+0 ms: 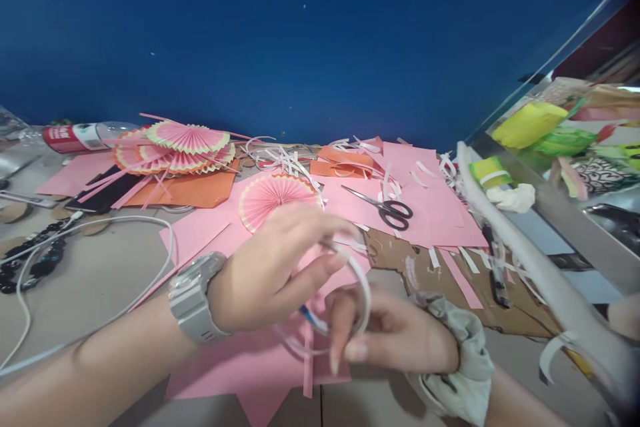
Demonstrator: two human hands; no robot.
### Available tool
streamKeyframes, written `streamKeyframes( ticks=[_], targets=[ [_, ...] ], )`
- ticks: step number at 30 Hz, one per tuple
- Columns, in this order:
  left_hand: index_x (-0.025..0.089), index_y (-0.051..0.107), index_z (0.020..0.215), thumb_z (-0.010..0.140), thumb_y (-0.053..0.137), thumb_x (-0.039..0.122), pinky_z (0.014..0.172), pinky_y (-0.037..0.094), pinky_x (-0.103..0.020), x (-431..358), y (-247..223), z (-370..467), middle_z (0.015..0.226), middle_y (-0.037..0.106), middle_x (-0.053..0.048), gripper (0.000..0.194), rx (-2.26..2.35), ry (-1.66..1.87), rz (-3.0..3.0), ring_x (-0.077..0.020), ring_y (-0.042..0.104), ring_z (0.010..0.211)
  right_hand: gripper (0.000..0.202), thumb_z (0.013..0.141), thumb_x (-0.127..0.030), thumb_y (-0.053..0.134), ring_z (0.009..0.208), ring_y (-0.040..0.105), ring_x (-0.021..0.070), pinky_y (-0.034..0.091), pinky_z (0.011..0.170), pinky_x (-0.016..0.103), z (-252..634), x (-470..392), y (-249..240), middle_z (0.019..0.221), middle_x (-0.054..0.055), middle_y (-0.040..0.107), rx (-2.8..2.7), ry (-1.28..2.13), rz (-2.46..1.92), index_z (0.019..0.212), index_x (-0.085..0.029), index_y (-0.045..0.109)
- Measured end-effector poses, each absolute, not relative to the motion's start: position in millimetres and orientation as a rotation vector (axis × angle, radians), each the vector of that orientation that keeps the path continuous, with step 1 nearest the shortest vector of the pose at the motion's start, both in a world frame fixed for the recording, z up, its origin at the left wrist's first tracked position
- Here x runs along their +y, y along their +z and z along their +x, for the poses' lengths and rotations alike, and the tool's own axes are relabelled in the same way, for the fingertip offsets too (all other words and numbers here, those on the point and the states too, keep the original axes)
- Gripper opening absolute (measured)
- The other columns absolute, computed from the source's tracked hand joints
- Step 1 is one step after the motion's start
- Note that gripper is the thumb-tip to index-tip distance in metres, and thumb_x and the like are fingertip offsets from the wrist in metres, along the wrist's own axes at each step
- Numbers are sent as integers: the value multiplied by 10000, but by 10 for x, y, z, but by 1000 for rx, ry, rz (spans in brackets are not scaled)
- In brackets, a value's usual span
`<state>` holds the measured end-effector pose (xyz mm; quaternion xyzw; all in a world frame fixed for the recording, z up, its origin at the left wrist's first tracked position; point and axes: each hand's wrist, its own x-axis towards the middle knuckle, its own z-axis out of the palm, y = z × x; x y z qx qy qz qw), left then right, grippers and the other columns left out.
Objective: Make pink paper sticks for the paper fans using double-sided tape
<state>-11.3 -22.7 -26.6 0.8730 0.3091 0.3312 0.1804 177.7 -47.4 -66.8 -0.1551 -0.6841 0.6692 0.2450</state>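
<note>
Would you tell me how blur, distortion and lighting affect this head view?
In the head view, the hands and the white loop are motion-blurred; the scissors look fairly sharp; the right-hand edge bends and darkens towards the corners; lighting is mostly even, with soft shadow below the right wrist.

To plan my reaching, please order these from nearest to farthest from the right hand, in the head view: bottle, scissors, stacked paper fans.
From the right hand:
1. Scissors, straight beyond it.
2. Stacked paper fans, to the left.
3. Bottle, farther left.
</note>
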Motion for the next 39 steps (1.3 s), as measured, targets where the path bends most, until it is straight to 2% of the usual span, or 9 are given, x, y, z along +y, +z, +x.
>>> streamKeyframes(
  ticks=[2,4,5,9,13,18,25,33,39],
  targets=[
    [174,441,1114,857,486,203,852,382,-374,-322,-312,-71,1081,518,-83,262,1133,1264,2427,-218,464,1008,218,856,-343,529,548,466,96,425,540,230,1882,-442,-694,602,-17,516,-1646,1677,-436,732,-173,587],
    [174,476,943,838,468,154,784,390,-376,-489,-399,-28,923,525,-62,107,1277,1305,2392,-209,479,888,238,873,-384,485,500,362,95,375,496,227,1986,-382,-703,559,-40,402,-1431,1556,-471,729,-206,552],
    [181,476,814,829,467,174,690,393,-351,-583,-461,-4,791,524,-38,18,1227,1125,2423,-195,482,767,247,881,-393,465,488,316,97,352,482,225,2029,-346,-701,542,-47,341,-1334,1510,-498,724,-217,536],
    [172,557,706,722,597,457,625,385,-386,-868,-758,55,716,584,-53,287,1280,172,2478,-233,515,670,240,886,-362,471,438,155,89,241,424,216,2096,-225,-671,501,-66,169,-1110,1403,-585,701,-217,522],
    [169,566,715,818,498,310,686,385,-412,-925,-893,-39,743,595,-54,188,1414,-81,2362,-233,532,709,254,872,-388,493,449,160,87,215,441,241,2047,-230,-681,508,-61,177,-1088,1413,-657,690,-217,537],
    [180,535,720,897,325,168,693,375,-390,-941,-851,-204,745,573,-25,275,1405,-76,2297,-199,506,694,249,854,-426,517,483,195,99,207,473,259,1997,-317,-718,507,-59,176,-1121,1477,-703,707,-231,565],
    [198,518,893,885,475,280,743,381,-384,-818,-971,-237,904,555,-27,93,1331,162,2233,-214,490,825,248,853,-451,494,451,200,112,225,492,279,2023,-413,-672,471,-61,226,-1197,1601,-621,699,-261,535],
    [197,480,957,868,496,262,747,398,-403,-789,-1098,-165,930,527,-46,111,1431,324,2266,-233,470,844,212,849,-423,519,474,233,95,202,482,256,1787,-541,-851,523,-53,308,-1165,1865,-466,767,-232,564],
    [227,500,1064,839,530,187,804,409,-382,-778,-1083,-151,1018,504,-49,230,1377,483,2176,-222,458,928,285,881,-455,445,484,203,106,279,533,250,1656,-426,-1090,478,-74,225,-1040,2025,-515,734,-216,493]
  ],
)
